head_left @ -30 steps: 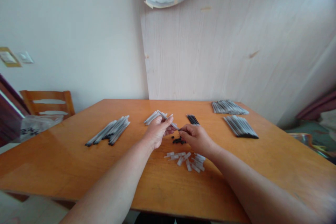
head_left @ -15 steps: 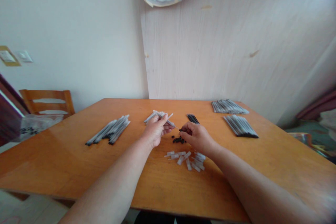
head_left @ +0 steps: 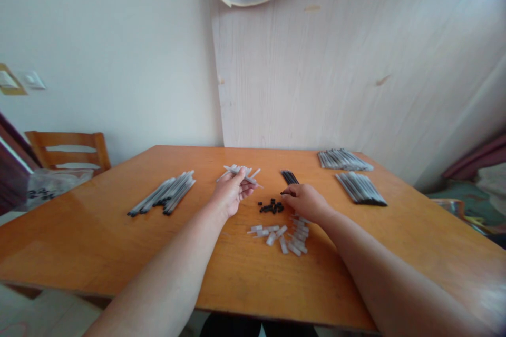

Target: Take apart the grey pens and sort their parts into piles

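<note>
My left hand is closed around a slim translucent pen barrel, which slants across the fingers with a thin pale tip at its lower right end. Just behind it lies a small pile of similar pale tubes, partly hidden by the hand. To the right, my right hand pinches a small black piece between thumb and forefinger. Below and left of those fingertips, several small black plugs are scattered. Nearer me lie several translucent white caps with thin stems.
Black sticks lie behind my right hand. Bundles of black-ended pen tubes rest at the left, the right and the far right of the wooden table. A wooden chair with a plastic bag stands left.
My right hand has drawn away to the right from the left hand, uncovering more black plugs. A black piece is still at its fingertips. The left hand has shifted slightly left, keeping the barrel.
</note>
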Demonstrator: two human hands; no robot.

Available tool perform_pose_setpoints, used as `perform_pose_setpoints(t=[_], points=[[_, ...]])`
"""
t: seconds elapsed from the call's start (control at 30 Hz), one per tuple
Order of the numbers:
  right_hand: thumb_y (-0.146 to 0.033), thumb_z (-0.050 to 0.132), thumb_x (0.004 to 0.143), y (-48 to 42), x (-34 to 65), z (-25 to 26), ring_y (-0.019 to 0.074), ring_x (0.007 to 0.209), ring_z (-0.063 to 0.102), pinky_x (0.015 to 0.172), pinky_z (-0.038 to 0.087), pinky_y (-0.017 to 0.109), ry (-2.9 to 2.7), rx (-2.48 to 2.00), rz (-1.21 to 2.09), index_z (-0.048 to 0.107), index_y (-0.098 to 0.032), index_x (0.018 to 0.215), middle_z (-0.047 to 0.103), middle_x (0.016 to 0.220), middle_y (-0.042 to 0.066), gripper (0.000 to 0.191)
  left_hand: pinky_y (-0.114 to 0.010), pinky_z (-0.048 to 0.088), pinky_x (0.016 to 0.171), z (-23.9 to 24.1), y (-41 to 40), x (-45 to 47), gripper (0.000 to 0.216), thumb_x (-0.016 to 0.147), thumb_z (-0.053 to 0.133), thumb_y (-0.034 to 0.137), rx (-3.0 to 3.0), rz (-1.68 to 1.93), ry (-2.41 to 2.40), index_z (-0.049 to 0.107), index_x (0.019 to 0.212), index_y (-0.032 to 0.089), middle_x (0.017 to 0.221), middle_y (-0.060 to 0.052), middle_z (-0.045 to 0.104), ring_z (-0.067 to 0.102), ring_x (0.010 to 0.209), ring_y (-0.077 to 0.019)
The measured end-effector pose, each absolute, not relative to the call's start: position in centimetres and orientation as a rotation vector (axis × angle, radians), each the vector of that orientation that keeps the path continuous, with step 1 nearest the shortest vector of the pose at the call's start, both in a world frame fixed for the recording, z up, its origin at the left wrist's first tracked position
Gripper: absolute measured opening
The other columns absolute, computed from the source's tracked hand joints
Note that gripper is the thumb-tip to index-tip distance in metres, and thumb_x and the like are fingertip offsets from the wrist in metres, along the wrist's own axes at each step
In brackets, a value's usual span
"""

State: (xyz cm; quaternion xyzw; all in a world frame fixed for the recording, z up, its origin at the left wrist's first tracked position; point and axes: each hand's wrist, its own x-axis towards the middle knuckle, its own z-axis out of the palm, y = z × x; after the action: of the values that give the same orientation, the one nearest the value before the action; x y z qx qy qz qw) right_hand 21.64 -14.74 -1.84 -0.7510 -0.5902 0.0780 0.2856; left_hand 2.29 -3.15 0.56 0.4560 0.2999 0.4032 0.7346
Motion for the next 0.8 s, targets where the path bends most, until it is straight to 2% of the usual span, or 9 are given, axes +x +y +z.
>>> perform_pose_setpoints(t=[0.3,0.57,0.7,0.8], points=[[-0.036,0.057,0.084,-14.8,21.5,-1.7,0.0172,0.074,0.061,0.063,0.038,0.026,-1.709,-1.994,0.204,0.074,-0.025,0.080,0.070,0.079,0.004,0.021,-0.020,0.049,0.052,0.2,-3.1,2.5,0.027,0.082,0.065,0.039,1.026,0.871,0.655,0.057,0.092,0.016,0.073,-0.006,0.071,0.068,0.060,-0.0141],[-0.033,0.059,0.082,-14.7,21.8,-2.1,0.0163,0.071,0.059,0.065,0.040,0.026,-1.669,-1.940,0.239,0.073,-0.024,0.076,0.069,0.075,0.003,0.018,-0.020,0.049,0.053,0.1,-3.2,2.5,0.028,0.082,0.065,0.041,1.045,0.864,0.668,0.056,0.092,0.016,0.073,-0.006,0.070,0.068,0.061,-0.0144],[-0.032,0.054,0.084,-14.7,21.3,-1.9,0.0146,0.065,0.056,0.060,0.037,0.025,-1.674,-1.950,0.197,0.069,-0.022,0.069,0.065,0.068,0.002,0.024,-0.021,0.049,0.054,0.3,-3.4,2.5,0.027,0.083,0.065,0.040,1.061,0.849,0.667,0.056,0.093,0.016,0.073,-0.006,0.070,0.068,0.062,-0.0144],[-0.032,0.049,0.086,-14.8,20.5,-1.4,0.0136,0.064,0.054,0.059,0.036,0.024,-1.652,-1.901,0.149,0.067,-0.020,0.071,0.063,0.067,0.001,0.027,-0.022,0.050,0.055,0.3,-3.5,2.6,0.026,0.083,0.064,0.039,1.082,0.825,0.667,0.056,0.094,0.016,0.074,-0.007,0.070,0.069,0.064,-0.0156]])
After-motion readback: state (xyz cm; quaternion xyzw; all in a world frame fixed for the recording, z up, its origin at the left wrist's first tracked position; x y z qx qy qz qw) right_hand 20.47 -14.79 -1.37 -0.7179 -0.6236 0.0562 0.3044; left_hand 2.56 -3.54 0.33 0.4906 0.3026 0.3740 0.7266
